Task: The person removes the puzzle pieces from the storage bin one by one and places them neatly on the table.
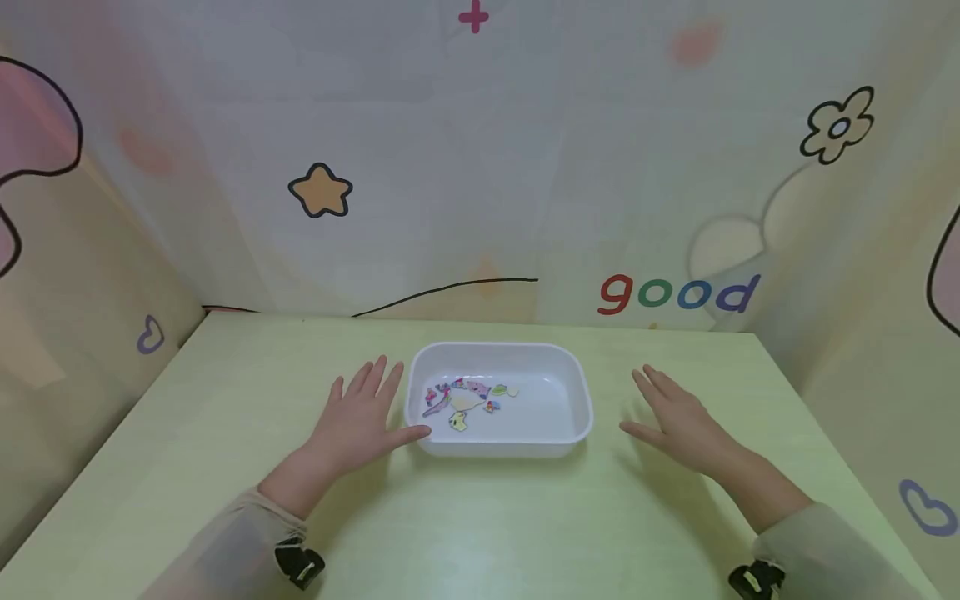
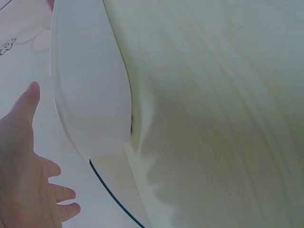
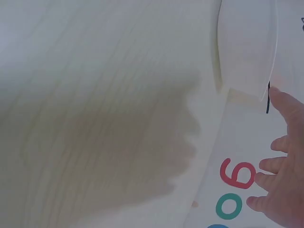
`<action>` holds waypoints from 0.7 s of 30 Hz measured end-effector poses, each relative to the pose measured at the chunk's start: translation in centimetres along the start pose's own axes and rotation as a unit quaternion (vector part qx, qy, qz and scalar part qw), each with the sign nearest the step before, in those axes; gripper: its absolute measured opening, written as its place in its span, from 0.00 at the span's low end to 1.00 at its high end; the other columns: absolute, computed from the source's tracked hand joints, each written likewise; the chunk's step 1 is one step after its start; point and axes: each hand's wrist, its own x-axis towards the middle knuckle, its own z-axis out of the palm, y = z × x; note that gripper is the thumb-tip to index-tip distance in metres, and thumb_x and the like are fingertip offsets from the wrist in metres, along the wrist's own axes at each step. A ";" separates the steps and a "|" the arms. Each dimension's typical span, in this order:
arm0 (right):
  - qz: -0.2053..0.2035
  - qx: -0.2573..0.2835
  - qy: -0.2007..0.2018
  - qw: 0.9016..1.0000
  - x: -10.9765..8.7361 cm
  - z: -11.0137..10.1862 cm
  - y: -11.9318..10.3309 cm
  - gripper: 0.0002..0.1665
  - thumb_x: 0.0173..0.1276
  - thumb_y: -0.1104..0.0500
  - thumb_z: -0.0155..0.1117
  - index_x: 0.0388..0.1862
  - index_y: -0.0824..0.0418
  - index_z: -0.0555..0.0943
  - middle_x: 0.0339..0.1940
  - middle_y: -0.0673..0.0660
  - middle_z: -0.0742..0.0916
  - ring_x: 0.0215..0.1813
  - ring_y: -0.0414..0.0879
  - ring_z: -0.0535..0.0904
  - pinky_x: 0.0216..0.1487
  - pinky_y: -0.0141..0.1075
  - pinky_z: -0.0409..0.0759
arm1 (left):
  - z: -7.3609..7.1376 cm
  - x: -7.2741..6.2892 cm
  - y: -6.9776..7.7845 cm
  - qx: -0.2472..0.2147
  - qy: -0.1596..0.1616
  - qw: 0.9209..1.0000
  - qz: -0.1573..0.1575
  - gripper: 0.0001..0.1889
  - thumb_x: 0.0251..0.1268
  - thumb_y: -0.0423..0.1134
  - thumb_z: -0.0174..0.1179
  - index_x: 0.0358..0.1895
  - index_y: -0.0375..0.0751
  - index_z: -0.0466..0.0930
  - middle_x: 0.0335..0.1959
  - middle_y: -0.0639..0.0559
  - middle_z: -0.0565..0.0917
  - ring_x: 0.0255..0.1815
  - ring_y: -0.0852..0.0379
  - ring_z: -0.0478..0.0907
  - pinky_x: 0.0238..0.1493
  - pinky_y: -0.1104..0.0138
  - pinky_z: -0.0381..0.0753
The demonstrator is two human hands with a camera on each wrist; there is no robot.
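A white rectangular tray (image 1: 540, 417) stands on the table, with several small colourful flat pieces (image 1: 477, 388) lying in its left half; they look like stickers or paper cut-outs. My left hand (image 1: 360, 425) is spread at the tray's left end, its thumb in front of the near left corner; contact cannot be made out. Some way off the tray's right side, my right hand (image 1: 682, 425) hovers with straight fingers and holds nothing. The left wrist view shows the tray's outer wall (image 2: 90, 85) beside the left hand (image 2: 23, 171). In the right wrist view, the right hand (image 3: 285, 175) appears at the right edge.
The pale wood-grain table (image 1: 487, 533) reaches back to a printed cloth backdrop (image 1: 450, 167) with a star, a flower and the word "good". Cloth side walls (image 1: 90, 275) flank the table. Dark bands (image 1: 300, 562) sit at the sleeve cuffs.
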 end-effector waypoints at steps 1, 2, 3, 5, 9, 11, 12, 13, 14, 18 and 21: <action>0.000 0.003 0.000 1.000 0.1 0.0 -0.2 0.50 0.63 0.43 0.61 0.71 0.72 0.54 0.70 0.73 0.57 0.69 0.70 0.51 0.62 0.64 0.53 | 0.0 0.2 0.2 0.002 0.000 1.000 0.001 0.54 0.51 0.77 0.46 0.73 0.39 0.50 0.73 0.38 0.50 0.72 0.38 0.47 0.64 0.39 0.44; -0.002 0.005 0.000 1.000 0.3 0.0 -0.3 0.49 0.63 0.43 0.61 0.71 0.71 0.54 0.70 0.73 0.57 0.69 0.70 0.51 0.62 0.63 0.54 | 0.1 0.3 0.3 0.002 -0.002 1.000 0.002 0.54 0.51 0.77 0.46 0.73 0.39 0.50 0.73 0.38 0.50 0.72 0.38 0.47 0.64 0.39 0.44; -0.002 0.007 -0.001 1.000 0.5 0.1 -0.5 0.49 0.63 0.44 0.61 0.71 0.71 0.54 0.71 0.72 0.57 0.69 0.69 0.51 0.62 0.63 0.54 | 0.1 0.5 0.4 0.003 -0.004 1.000 0.002 0.54 0.51 0.77 0.46 0.73 0.39 0.50 0.73 0.38 0.50 0.72 0.39 0.47 0.64 0.39 0.44; -0.004 0.010 -0.001 1.000 0.8 0.1 -0.9 0.48 0.64 0.44 0.61 0.71 0.70 0.54 0.71 0.71 0.58 0.69 0.69 0.52 0.62 0.63 0.55 | 0.2 0.9 0.8 0.001 -0.010 1.000 0.003 0.54 0.51 0.77 0.46 0.73 0.39 0.50 0.73 0.38 0.50 0.72 0.39 0.46 0.64 0.39 0.43; -0.011 0.019 0.006 1.000 1.6 0.3 -1.5 0.46 0.64 0.46 0.62 0.71 0.69 0.56 0.71 0.70 0.59 0.69 0.67 0.54 0.63 0.61 0.55 | 0.3 1.5 1.5 -0.002 -0.028 1.000 0.004 0.54 0.50 0.76 0.47 0.73 0.40 0.49 0.73 0.38 0.49 0.72 0.39 0.45 0.65 0.39 0.43; -0.012 0.025 0.009 1.000 2.0 0.5 -1.8 0.45 0.65 0.47 0.61 0.71 0.69 0.56 0.71 0.69 0.60 0.69 0.66 0.54 0.63 0.60 0.56 | 0.5 1.8 1.8 -0.002 -0.037 0.999 0.005 0.55 0.50 0.77 0.47 0.73 0.40 0.49 0.74 0.39 0.48 0.72 0.39 0.44 0.65 0.39 0.42; -0.013 0.029 0.011 0.999 2.2 0.5 -2.0 0.45 0.65 0.47 0.61 0.71 0.68 0.56 0.71 0.69 0.60 0.69 0.66 0.54 0.64 0.59 0.56 | 0.6 1.9 1.9 -0.001 -0.041 0.999 0.007 0.55 0.50 0.77 0.47 0.74 0.40 0.48 0.74 0.39 0.47 0.73 0.39 0.44 0.65 0.40 0.42; -0.011 0.032 0.009 0.999 2.5 0.6 -2.2 0.44 0.65 0.47 0.61 0.71 0.68 0.57 0.71 0.68 0.60 0.70 0.65 0.54 0.64 0.59 0.56 | 0.7 2.0 2.1 -0.001 -0.044 0.999 0.008 0.55 0.51 0.76 0.46 0.74 0.40 0.48 0.74 0.39 0.47 0.73 0.39 0.44 0.65 0.40 0.42; -0.012 0.035 0.010 0.999 2.7 0.7 -2.4 0.44 0.65 0.47 0.61 0.71 0.67 0.57 0.71 0.68 0.61 0.70 0.65 0.55 0.64 0.59 0.56 | 0.8 2.0 2.2 -0.001 -0.046 0.999 0.010 0.54 0.51 0.77 0.46 0.74 0.40 0.48 0.74 0.39 0.46 0.73 0.40 0.44 0.65 0.40 0.42; -0.018 0.046 0.013 0.999 3.8 1.1 -3.4 0.42 0.65 0.48 0.62 0.71 0.67 0.58 0.70 0.67 0.63 0.69 0.64 0.57 0.63 0.58 0.58 | 1.4 2.4 2.5 -0.003 -0.044 0.999 0.019 0.54 0.51 0.77 0.45 0.74 0.41 0.47 0.74 0.40 0.45 0.73 0.40 0.44 0.65 0.40 0.42; -0.025 0.053 0.011 0.998 4.6 1.4 -4.4 0.41 0.65 0.49 0.62 0.70 0.66 0.60 0.69 0.66 0.65 0.69 0.63 0.58 0.64 0.57 0.59 | 1.8 2.6 2.7 -0.001 -0.046 0.999 0.024 0.54 0.51 0.78 0.44 0.74 0.42 0.47 0.74 0.40 0.44 0.73 0.40 0.44 0.65 0.40 0.42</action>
